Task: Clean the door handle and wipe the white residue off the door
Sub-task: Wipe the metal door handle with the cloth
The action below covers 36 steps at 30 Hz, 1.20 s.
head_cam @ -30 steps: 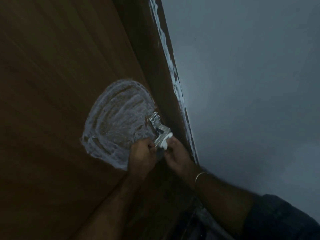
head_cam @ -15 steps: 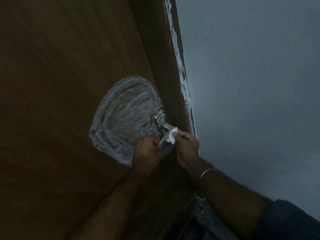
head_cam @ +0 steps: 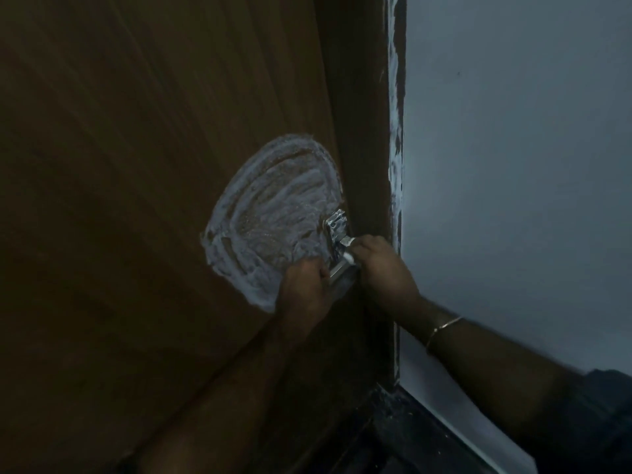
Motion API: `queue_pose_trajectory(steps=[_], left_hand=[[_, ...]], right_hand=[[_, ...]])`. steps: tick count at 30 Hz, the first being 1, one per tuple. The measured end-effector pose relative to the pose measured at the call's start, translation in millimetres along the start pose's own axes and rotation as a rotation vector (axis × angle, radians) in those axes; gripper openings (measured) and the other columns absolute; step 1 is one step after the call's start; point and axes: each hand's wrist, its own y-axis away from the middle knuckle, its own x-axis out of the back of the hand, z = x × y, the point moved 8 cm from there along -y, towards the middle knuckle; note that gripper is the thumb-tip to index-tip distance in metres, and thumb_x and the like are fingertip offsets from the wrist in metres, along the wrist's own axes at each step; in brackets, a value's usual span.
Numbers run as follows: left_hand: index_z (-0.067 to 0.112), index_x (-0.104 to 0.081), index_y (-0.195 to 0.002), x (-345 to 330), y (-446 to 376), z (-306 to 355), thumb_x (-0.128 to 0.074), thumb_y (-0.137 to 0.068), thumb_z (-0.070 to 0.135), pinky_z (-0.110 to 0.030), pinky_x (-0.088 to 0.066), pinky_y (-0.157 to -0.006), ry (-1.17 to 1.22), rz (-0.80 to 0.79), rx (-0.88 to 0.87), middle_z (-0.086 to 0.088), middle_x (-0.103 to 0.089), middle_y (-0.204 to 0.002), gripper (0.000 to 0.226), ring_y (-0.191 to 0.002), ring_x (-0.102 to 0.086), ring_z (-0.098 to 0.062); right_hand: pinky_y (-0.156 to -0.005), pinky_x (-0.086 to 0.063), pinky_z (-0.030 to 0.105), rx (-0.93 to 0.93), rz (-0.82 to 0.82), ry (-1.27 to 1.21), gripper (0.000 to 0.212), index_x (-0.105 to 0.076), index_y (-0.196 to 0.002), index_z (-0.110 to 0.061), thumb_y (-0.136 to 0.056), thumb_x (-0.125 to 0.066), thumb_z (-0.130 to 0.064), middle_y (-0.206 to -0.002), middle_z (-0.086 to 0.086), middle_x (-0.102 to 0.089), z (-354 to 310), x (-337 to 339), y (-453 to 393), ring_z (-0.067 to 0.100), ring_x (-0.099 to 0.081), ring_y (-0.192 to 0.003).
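A brown wooden door (head_cam: 136,165) fills the left and centre of the frame, tilted by the wide lens, with a darker door frame (head_cam: 362,131) running down just right of centre. Beyond the frame a pale grey wall (head_cam: 513,165) takes up the right side, and a ragged line of white paint (head_cam: 396,131) follows the seam between frame and wall. On the door, at centre frame, a large rounded patch of white residue (head_cam: 270,220) is smeared in curved streaks. At its lower right edge sits the shiny metal door handle (head_cam: 337,230), its plate against the wood and its lever pointing down toward the hands.

The left hand (head_cam: 304,295) comes up from the bottom centre, fingers curled closed around the lower end of the lever. The right hand (head_cam: 379,265) reaches in from the lower right, fingers bunched and pinched on a small white wad (head_cam: 349,257), possibly cloth or tissue, though the dim light leaves that unsure; the wad touches the handle near its neck. A thin bracelet (head_cam: 443,328) circles the right wrist, and a dark sleeve (head_cam: 608,405) shows at the lower right corner
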Motion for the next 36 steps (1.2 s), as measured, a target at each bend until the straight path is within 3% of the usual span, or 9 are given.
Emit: queue_pose_trajectory(steps=[7,11,14,18,23,28,31,34,36], left_hand=[[0.014,-0.066,-0.098,1.5,-0.6,-2.9,-0.061,-0.090,0.011,-0.029,-0.053,-0.081,0.016,0.040,0.037,-0.002,-0.066,-0.101,0.010,-0.094,-0.061,-0.014],[0.012,-0.067,-0.096,4.3,-1.3,-1.4,-0.058,-0.092,0.010,-0.022,-0.042,-0.075,0.020,0.062,0.024,-0.005,-0.068,-0.100,0.010,-0.090,-0.059,-0.012],[0.012,-0.067,-0.098,5.3,-1.3,-1.7,-0.059,-0.092,0.011,-0.022,-0.043,-0.076,0.027,0.067,0.028,-0.005,-0.068,-0.102,0.010,-0.094,-0.061,-0.014],[0.012,-0.068,-0.101,5.6,-0.5,-1.5,-0.058,-0.092,0.009,-0.022,-0.044,-0.081,0.003,0.066,0.016,-0.003,-0.067,-0.105,0.013,-0.101,-0.062,-0.016],[0.014,-0.065,-0.100,2.7,-0.7,-2.2,-0.060,-0.092,0.014,-0.029,-0.052,-0.085,0.026,0.007,0.024,-0.004,-0.066,-0.106,0.010,-0.098,-0.061,-0.015],[0.016,-0.063,-0.096,2.5,-0.6,-2.7,-0.060,-0.091,0.016,-0.029,-0.052,-0.081,0.048,0.013,0.042,-0.002,-0.065,-0.101,0.006,-0.092,-0.060,-0.013],[0.015,-0.064,-0.097,0.4,-1.1,-3.5,-0.059,-0.091,0.016,-0.034,-0.056,-0.083,0.060,-0.020,0.043,-0.002,-0.065,-0.098,0.007,-0.090,-0.062,-0.013],[0.017,-0.063,-0.093,-0.9,-2.0,-2.9,-0.059,-0.092,0.010,-0.032,-0.056,-0.080,0.048,-0.028,0.032,-0.001,-0.066,-0.095,0.008,-0.087,-0.062,-0.012],[0.020,-0.062,-0.090,-1.8,-3.6,-4.8,-0.061,-0.091,0.011,-0.023,-0.051,-0.071,0.050,-0.029,0.038,0.003,-0.064,-0.092,0.009,-0.081,-0.059,-0.006]], right_hand=[[-0.095,-0.050,0.040,0.146,-0.055,0.063,0.036,-0.071,-0.109,0.001,-0.074,-0.077,0.001,-0.112,0.018,-0.070,-14.0,-4.3,-1.2,0.035,-0.063,-0.106],[-0.099,-0.046,0.042,0.053,0.015,0.021,0.039,-0.069,-0.112,0.003,-0.074,-0.076,0.006,-0.113,0.021,-0.070,-10.4,1.8,-8.3,0.038,-0.065,-0.107],[-0.101,-0.047,0.050,0.132,0.023,0.013,0.039,-0.070,-0.111,0.006,-0.072,-0.076,0.009,-0.115,0.025,-0.069,-14.9,2.6,-1.8,0.039,-0.065,-0.110],[-0.101,-0.044,0.036,0.067,-0.075,0.070,0.034,-0.067,-0.118,-0.003,-0.084,-0.066,-0.001,-0.121,0.017,-0.066,-15.1,-3.4,-16.7,0.031,-0.060,-0.113],[-0.097,-0.052,0.047,0.125,-0.069,0.017,0.033,-0.072,-0.107,0.002,-0.075,-0.073,0.007,-0.111,0.022,-0.069,-11.7,4.0,-8.2,0.038,-0.065,-0.106],[-0.079,-0.039,0.016,-0.152,0.060,-0.095,0.022,-0.074,-0.105,-0.007,-0.087,-0.064,0.000,-0.098,0.011,-0.070,12.3,0.2,-11.4,0.023,-0.065,-0.088],[-0.077,-0.044,0.001,-0.489,0.205,-0.495,0.023,-0.076,-0.105,-0.013,-0.085,-0.070,-0.003,-0.097,0.002,-0.074,36.0,-7.1,9.1,0.015,-0.068,-0.089],[-0.090,-0.057,0.032,-0.942,0.271,-1.220,0.027,-0.070,-0.114,-0.006,-0.089,-0.064,0.003,-0.108,0.012,-0.072,49.8,-34.3,32.5,0.027,-0.068,-0.103],[-0.096,-0.054,0.040,-1.095,0.184,-1.662,0.029,-0.062,-0.122,0.001,-0.094,-0.055,0.004,-0.123,0.021,-0.064,22.2,-57.2,50.2,0.034,-0.061,-0.118]])
